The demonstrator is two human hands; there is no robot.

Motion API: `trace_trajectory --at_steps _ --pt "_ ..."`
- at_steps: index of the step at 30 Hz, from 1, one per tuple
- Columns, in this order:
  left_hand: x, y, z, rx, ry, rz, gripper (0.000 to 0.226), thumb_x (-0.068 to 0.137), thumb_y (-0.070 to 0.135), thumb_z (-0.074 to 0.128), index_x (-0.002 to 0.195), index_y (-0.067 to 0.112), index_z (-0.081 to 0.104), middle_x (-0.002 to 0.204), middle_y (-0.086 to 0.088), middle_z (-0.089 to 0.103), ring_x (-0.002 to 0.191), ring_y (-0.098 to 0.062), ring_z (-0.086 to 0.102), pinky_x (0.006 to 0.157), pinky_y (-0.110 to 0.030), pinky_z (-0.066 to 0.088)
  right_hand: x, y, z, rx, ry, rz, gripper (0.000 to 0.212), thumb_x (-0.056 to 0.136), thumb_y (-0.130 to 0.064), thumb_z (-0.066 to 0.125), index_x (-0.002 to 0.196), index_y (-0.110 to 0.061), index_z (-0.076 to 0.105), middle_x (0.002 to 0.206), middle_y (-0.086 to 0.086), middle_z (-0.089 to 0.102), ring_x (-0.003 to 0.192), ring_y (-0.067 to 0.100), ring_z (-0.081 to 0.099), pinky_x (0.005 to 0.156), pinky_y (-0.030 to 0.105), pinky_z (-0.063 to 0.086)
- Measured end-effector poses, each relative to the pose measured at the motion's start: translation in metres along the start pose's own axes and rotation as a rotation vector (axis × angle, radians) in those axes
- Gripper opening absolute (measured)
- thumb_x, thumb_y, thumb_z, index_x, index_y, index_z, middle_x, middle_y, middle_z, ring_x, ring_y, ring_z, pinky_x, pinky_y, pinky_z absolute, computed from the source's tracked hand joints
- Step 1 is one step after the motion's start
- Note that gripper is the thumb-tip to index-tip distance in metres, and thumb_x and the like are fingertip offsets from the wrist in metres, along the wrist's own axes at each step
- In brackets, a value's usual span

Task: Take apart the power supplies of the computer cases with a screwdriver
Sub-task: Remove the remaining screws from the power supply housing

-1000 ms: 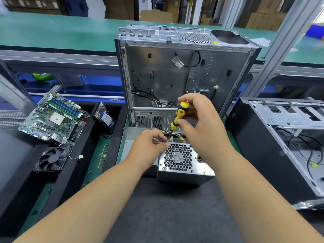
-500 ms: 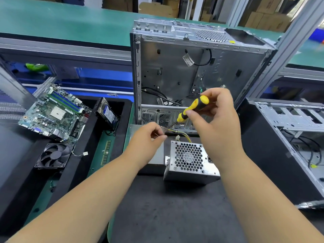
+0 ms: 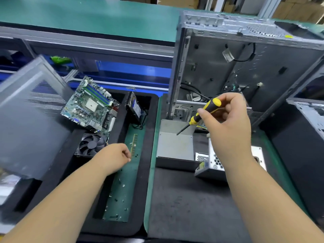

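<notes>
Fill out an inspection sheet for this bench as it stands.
Surface: black mat over green bench top.
Job's things: power supply on the mat, partly behind the right arm; screwdriver lifted, tip clear of it.
Clutter: motherboard, fan, hard drive, loose screws in the green tray.
Hands: right hand grips the screwdriver; left hand over the tray, fingers curled, contents hidden.
Cables: black leads inside the open case.
Surroundings: second case at right; cardboard boxes behind.

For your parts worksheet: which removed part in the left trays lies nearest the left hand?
The memory stick, a thin strip beside the left hand; fan sits farther left.
</notes>
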State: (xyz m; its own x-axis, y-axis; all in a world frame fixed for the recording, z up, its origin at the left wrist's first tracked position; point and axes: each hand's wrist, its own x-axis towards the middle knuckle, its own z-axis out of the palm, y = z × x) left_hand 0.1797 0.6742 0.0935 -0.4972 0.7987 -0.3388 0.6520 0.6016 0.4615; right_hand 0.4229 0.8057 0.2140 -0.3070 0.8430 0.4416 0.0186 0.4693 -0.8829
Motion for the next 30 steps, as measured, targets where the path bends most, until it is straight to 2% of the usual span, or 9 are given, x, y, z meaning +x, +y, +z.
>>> trace_trajectory --at_steps 3,6,11,14,17,21,26,28,30 --pt "-0.002 -0.01 0.002 0.001 -0.014 -0.005 0.01 0.083 0.018 0.071 0.077 0.024 0.065 0.082 0.007 0.069 0.078 -0.014 0.062 0.073 -0.024 0.049 -0.002 0.0 0.017 0.003 -0.007 -0.004 0.033 0.086 -0.009 0.073 0.096 -0.027 0.047 0.083 -0.013 0.067 0.073 0.013 0.073 0.066 0.016 0.05" --pt "-0.001 -0.018 0.003 -0.045 0.002 -0.003 0.007 0.084 0.022 0.072 0.079 0.023 0.066 0.08 0.008 0.069 0.079 -0.015 0.063 0.076 -0.026 0.05 -0.008 0.001 0.029 -0.026 -0.001 -0.017 0.036 0.086 -0.009 0.073 0.096 -0.031 0.047 0.083 -0.016 0.066 0.073 0.008 0.071 0.066 0.012 0.049" --pt "-0.002 -0.016 0.005 -0.25 0.094 0.075 0.011 0.086 0.021 0.069 0.076 0.027 0.067 0.075 0.007 0.067 0.063 -0.005 0.055 0.056 -0.015 0.042 -0.02 0.001 0.034 -0.079 0.026 0.018 0.035 0.086 -0.013 0.072 0.108 -0.033 0.053 0.09 -0.015 0.064 0.08 0.01 0.07 0.072 0.021 0.054" --pt "-0.004 -0.002 0.009 -0.36 0.127 0.218 0.011 0.087 0.015 0.068 0.081 0.024 0.068 0.074 0.008 0.064 0.058 -0.002 0.051 0.057 -0.012 0.04 -0.03 -0.004 0.028 -0.111 0.072 -0.006 0.032 0.087 -0.011 0.071 0.105 -0.035 0.059 0.087 -0.019 0.061 0.078 0.007 0.068 0.07 0.023 0.055" --pt "-0.012 0.02 0.017 -0.416 0.104 0.344 0.015 0.088 0.012 0.067 0.084 0.026 0.067 0.076 0.009 0.062 0.059 -0.002 0.048 0.061 -0.012 0.041 -0.04 -0.008 0.014 -0.117 0.131 -0.041 0.027 0.088 -0.007 0.069 0.102 -0.028 0.061 0.084 -0.018 0.059 0.077 0.006 0.069 0.071 0.016 0.053" --pt "-0.026 0.052 0.03 -0.506 0.058 0.463 0.017 0.089 0.017 0.064 0.088 0.035 0.066 0.086 0.021 0.063 0.067 -0.002 0.053 0.069 -0.013 0.045 -0.046 -0.013 -0.011 -0.128 0.168 -0.064 0.023 0.089 -0.01 0.068 0.101 -0.026 0.058 0.081 -0.018 0.059 0.075 0.001 0.066 0.073 0.014 0.05" --pt "-0.036 0.094 0.045 -0.561 -0.011 0.555 0.021 0.087 0.02 0.068 0.098 0.038 0.062 0.09 0.014 0.064 0.076 -0.004 0.055 0.068 -0.013 0.039 -0.049 -0.011 -0.038 -0.144 0.15 -0.087 0.016 0.091 -0.01 0.066 0.1 -0.018 0.055 0.083 -0.015 0.059 0.075 0.008 0.069 0.072 0.021 0.052" --pt "-0.041 0.11 0.054 -0.576 -0.013 0.558 0.029 0.085 0.021 0.072 0.105 0.038 0.058 0.093 0.013 0.063 0.08 -0.003 0.055 0.068 -0.01 0.038 -0.051 -0.008 -0.046 -0.186 0.116 -0.076 0.016 0.091 -0.012 0.066 0.101 -0.016 0.054 0.083 -0.013 0.059 0.075 0.012 0.069 0.072 0.022 0.052" --pt "-0.046 0.123 0.064 -0.534 -0.029 0.556 0.039 0.084 0.024 0.075 0.112 0.038 0.053 0.099 0.014 0.061 0.09 -0.003 0.055 0.073 -0.014 0.039 -0.055 -0.005 -0.055 -0.233 0.089 -0.08 0.017 0.09 -0.015 0.066 0.102 -0.018 0.055 0.083 -0.013 0.059 0.075 0.012 0.069 0.071 0.02 0.049"
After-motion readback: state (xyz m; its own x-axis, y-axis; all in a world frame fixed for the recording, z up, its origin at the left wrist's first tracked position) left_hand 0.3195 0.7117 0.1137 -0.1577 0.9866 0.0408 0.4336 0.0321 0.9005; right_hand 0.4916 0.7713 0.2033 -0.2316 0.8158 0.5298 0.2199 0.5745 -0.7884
